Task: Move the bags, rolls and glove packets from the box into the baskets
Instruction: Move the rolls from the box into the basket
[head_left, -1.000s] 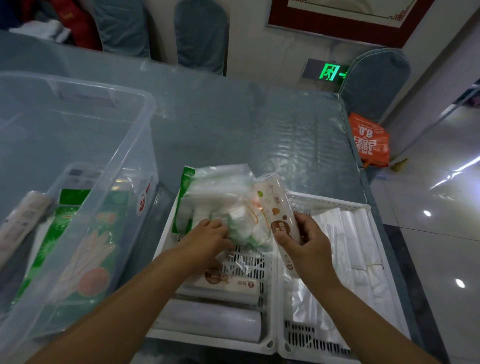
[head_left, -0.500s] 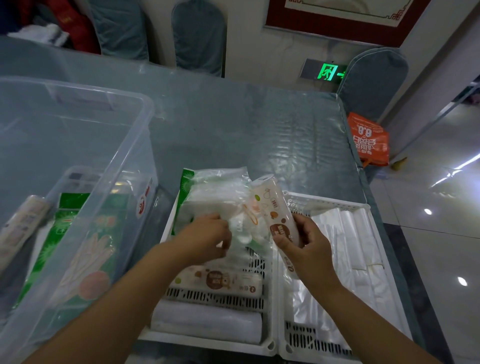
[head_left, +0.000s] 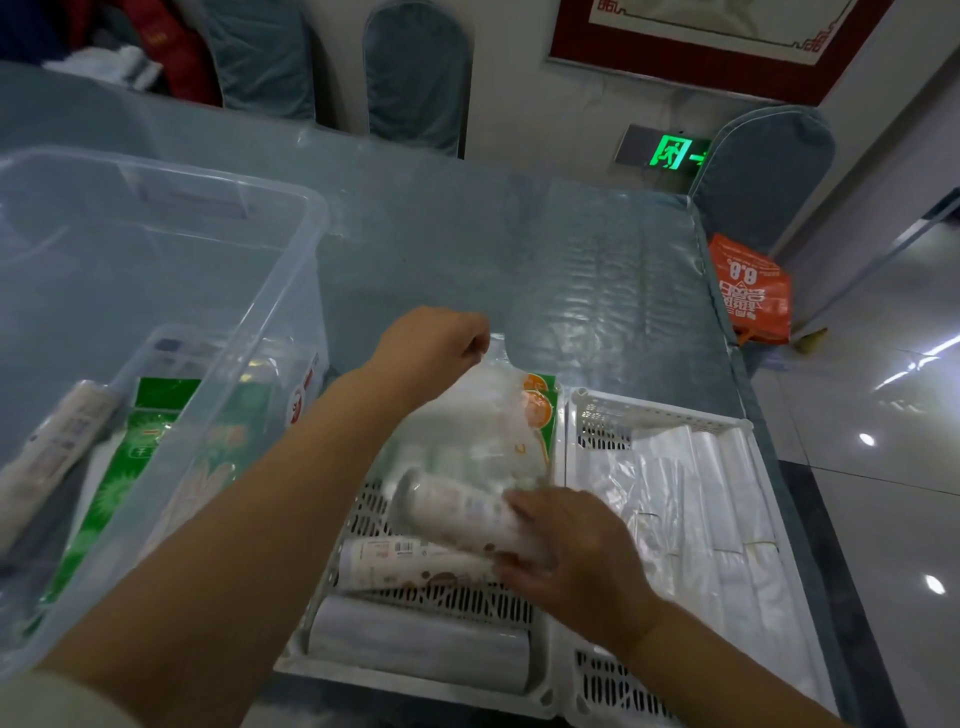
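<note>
My left hand (head_left: 434, 340) pinches the top edge of a clear glove packet (head_left: 498, 426) with orange and green print, which lies at the far end of the left white basket (head_left: 415, 680). My right hand (head_left: 566, 551) grips a printed roll (head_left: 457, 506) and holds it low in that basket, just above another printed roll (head_left: 410, 564). A plain white roll (head_left: 415, 642) lies at the basket's near end. The right white basket (head_left: 660, 415) holds folded clear bags (head_left: 701, 514). The clear box (head_left: 218, 322) on the left holds green glove packets (head_left: 150, 467) and a roll (head_left: 57, 447).
The baskets and box stand on a table covered in clear plastic (head_left: 519, 260). The table's right edge runs just beside the right basket. Chairs (head_left: 758, 171) stand behind and to the right, and an orange bag (head_left: 753, 291) lies on the floor.
My left hand carried the glove packet forward and laid it at the far end of the left basket. My right hand turned the printed roll flat and lowered it into the same basket.
</note>
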